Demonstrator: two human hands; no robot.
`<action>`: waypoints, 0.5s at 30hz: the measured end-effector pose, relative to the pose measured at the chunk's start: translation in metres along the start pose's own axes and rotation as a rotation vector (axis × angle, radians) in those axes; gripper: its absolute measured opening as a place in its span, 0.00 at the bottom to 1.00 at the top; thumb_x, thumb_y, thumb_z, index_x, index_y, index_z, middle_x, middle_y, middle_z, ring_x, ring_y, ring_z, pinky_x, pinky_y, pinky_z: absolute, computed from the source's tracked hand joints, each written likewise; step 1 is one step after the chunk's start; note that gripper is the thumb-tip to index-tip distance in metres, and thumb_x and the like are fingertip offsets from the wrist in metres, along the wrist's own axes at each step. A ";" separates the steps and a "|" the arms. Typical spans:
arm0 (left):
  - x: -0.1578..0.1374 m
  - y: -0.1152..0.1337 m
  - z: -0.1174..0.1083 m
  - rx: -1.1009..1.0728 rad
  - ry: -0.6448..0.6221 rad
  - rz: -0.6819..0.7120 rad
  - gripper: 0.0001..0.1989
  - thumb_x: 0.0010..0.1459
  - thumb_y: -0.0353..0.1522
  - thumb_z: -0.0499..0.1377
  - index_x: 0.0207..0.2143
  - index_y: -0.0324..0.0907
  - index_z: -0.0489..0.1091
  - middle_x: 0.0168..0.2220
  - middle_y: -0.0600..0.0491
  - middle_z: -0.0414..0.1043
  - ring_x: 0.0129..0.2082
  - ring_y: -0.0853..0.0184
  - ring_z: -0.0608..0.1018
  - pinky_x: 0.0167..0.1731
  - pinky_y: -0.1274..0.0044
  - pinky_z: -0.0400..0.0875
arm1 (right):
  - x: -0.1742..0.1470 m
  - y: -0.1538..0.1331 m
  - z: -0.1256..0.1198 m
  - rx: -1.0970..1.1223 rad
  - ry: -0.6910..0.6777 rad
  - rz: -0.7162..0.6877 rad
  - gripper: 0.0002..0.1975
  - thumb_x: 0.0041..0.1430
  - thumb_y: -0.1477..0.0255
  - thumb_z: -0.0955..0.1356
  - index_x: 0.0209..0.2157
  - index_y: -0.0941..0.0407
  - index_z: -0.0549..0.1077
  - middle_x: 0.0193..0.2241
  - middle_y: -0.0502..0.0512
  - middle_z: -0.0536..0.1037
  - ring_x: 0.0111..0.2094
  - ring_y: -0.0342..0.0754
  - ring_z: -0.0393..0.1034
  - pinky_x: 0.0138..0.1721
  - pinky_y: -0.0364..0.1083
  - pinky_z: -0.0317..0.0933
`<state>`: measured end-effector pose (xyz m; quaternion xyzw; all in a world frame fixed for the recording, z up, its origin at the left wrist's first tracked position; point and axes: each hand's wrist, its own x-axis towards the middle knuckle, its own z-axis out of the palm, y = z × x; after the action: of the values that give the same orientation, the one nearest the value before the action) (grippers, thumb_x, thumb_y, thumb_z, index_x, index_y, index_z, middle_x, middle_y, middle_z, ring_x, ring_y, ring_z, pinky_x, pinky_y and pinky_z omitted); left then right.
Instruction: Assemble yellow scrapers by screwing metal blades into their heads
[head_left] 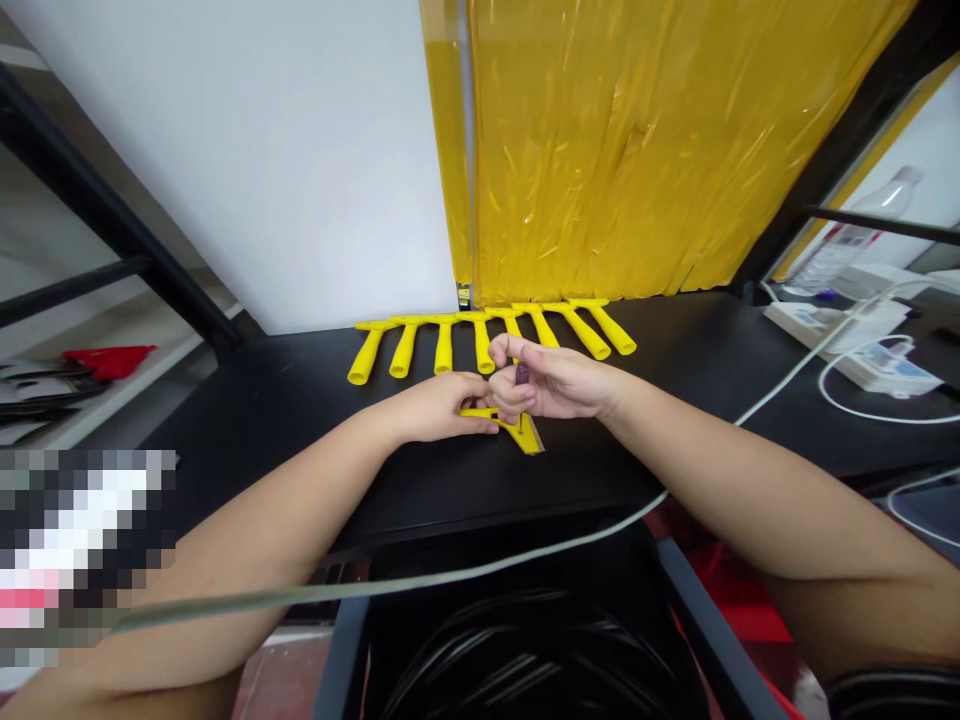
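My left hand is closed around a yellow plastic scraper just above the black tabletop. The scraper's wide end points toward me and to the right, with a pale strip along its edge. My right hand grips a small screwdriver by its dark handle. Its thin shaft points down at the scraper's wide end; whether the tip touches a screw is too small to tell. Behind my hands, several yellow T-shaped tools lie side by side in a row, handles toward me. My right hand partly hides one of them.
The black table backs onto a white panel and a yellow-wrapped panel. White power strips and a plastic bottle are at right. A pale cable crosses low in front of me, over the table's front edge.
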<state>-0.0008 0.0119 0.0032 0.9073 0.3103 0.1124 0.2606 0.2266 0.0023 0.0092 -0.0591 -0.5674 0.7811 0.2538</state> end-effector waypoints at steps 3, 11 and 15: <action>0.000 0.000 0.000 0.007 -0.023 -0.018 0.15 0.59 0.44 0.66 0.39 0.42 0.78 0.39 0.52 0.77 0.36 0.65 0.75 0.40 0.74 0.68 | 0.000 -0.001 0.001 -0.024 0.021 -0.041 0.16 0.66 0.59 0.73 0.36 0.54 0.66 0.32 0.48 0.69 0.34 0.44 0.67 0.40 0.47 0.67; 0.000 0.000 0.000 0.014 -0.014 -0.006 0.17 0.59 0.44 0.66 0.44 0.43 0.79 0.38 0.52 0.77 0.35 0.65 0.75 0.38 0.74 0.68 | 0.000 0.002 -0.001 -0.048 -0.064 -0.068 0.18 0.67 0.54 0.71 0.42 0.54 0.68 0.22 0.41 0.62 0.22 0.39 0.54 0.32 0.43 0.61; 0.000 -0.001 0.000 0.011 -0.021 0.000 0.15 0.60 0.44 0.66 0.43 0.44 0.80 0.41 0.51 0.78 0.38 0.64 0.77 0.41 0.74 0.69 | 0.002 0.005 0.000 -0.105 -0.021 -0.156 0.17 0.64 0.58 0.74 0.36 0.55 0.68 0.31 0.47 0.70 0.30 0.42 0.66 0.38 0.47 0.67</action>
<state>-0.0016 0.0128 0.0025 0.9099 0.3080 0.1012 0.2590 0.2236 0.0017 0.0055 -0.0198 -0.6132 0.7287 0.3043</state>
